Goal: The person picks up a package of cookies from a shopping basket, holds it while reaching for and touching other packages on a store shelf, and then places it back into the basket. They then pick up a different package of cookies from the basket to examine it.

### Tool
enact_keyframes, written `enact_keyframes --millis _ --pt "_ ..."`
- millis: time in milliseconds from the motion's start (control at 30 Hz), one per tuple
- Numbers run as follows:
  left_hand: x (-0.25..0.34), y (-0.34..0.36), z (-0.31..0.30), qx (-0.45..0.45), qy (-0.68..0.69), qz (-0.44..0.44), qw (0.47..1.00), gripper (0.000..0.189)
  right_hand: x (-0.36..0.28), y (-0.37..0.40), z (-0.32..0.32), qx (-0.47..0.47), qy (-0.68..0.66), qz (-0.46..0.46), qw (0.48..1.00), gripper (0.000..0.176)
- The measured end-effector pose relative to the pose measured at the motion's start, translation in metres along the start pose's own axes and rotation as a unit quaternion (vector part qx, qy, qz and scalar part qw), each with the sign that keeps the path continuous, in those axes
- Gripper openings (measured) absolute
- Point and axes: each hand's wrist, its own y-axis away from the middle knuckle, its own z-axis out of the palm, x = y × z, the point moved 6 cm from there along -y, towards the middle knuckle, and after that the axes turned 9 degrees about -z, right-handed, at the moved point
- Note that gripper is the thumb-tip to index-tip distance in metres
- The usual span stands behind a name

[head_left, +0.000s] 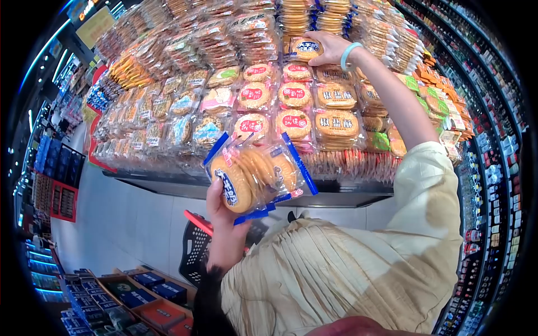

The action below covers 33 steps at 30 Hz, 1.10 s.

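Note:
My left hand point(223, 227) is closed around several clear packets of round biscuits point(238, 182) with blue edges and blue labels, held in front of my body. Farther out, my right hand point(332, 47) is at the display, its fingers curled over a biscuit packet point(303, 49) with a blue label. That packet lies just behind the rows of red-label biscuit packets point(295, 95) and the oblong biscuit packets point(336, 123). A pale green band circles my right wrist. A black shopping basket point(194, 249) with a red handle is by my left forearm.
The display stand point(347, 196) has a dark front edge and is piled with wrapped biscuits. Tall stocked shelves point(499, 168) curve along the right. Boxed goods point(148, 294) stand at the lower left, and a pale tiled floor point(117, 224) runs beside the stand.

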Motion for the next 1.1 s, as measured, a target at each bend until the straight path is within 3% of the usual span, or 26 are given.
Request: enact_keyframes --millis 33,133,200,433,733,867,900,933,1000,1067,1100 --pt "0.002 0.006 0.0 0.036 -0.025 0.008 0.999 0.057 0.004 -0.004 0.003 0.008 -0.002 0.0 1.0 0.091" --pt "0.004 0.011 -0.016 0.012 0.0 0.017 1.0 0.056 0.012 -0.015 0.012 0.002 0.029 0.009 1.0 0.092" --pt "0.005 0.017 -0.025 0.051 -0.016 0.029 0.998 0.056 0.014 -0.02 0.019 0.008 0.024 -0.004 1.0 0.091" --pt "0.0 0.021 -0.036 0.056 0.046 0.006 0.997 0.058 0.01 -0.03 0.022 0.027 0.099 -0.047 0.994 0.075" --pt "-0.007 0.021 -0.034 0.085 0.031 0.0 0.996 0.057 0.013 -0.036 0.025 0.053 0.079 -0.065 0.993 0.057" --pt "-0.006 0.023 -0.029 0.076 -0.011 0.005 0.997 0.056 0.011 -0.034 0.025 0.06 0.081 -0.067 0.993 0.056" --pt "-0.007 0.022 -0.034 0.071 0.035 -0.006 0.997 0.055 0.02 -0.039 0.03 0.06 0.079 -0.074 0.992 0.056" --pt "-0.006 0.023 -0.033 0.074 0.036 0.005 0.997 0.056 0.014 -0.037 0.028 0.081 0.104 -0.112 0.985 0.054" --pt "-0.008 0.024 -0.043 0.104 0.06 0.016 0.993 0.056 0.009 -0.034 0.023 0.098 0.109 -0.067 0.987 0.051" --pt "-0.005 0.024 -0.042 0.122 0.074 0.031 0.989 0.057 0.0 -0.032 0.013 0.168 -0.032 -0.129 0.977 0.046" --pt "-0.003 0.025 -0.04 0.124 0.089 0.04 0.988 0.057 -0.03 -0.031 -0.003 0.023 -0.181 -0.063 0.981 0.053"
